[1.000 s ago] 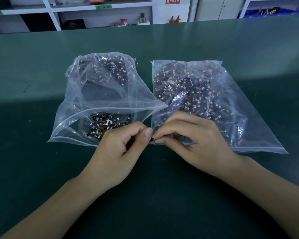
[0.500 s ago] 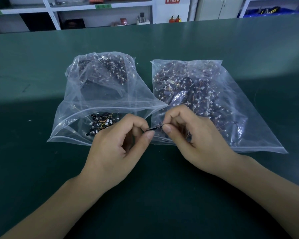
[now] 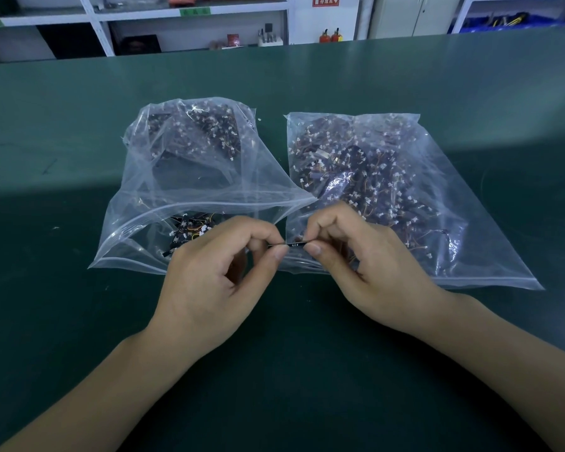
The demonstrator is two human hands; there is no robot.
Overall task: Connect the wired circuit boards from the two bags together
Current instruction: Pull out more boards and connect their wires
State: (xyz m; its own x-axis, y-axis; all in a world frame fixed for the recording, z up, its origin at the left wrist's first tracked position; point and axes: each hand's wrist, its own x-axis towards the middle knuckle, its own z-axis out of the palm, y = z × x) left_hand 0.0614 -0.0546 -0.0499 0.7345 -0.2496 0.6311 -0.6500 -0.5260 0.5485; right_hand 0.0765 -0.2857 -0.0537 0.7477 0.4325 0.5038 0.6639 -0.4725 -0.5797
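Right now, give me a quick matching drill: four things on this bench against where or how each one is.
1 left bag
2 right bag
3 thin dark board
4 left hand

a pinched between both hands
b mouth gaping toward the person
c lying flat, packed with boards
d thumb and forefinger closed on the board's left end

Pairs: 1-b, 2-c, 3-a, 4-d

Two bare forearms, no sleeves, left hand and right hand without rings, nails trimmed short
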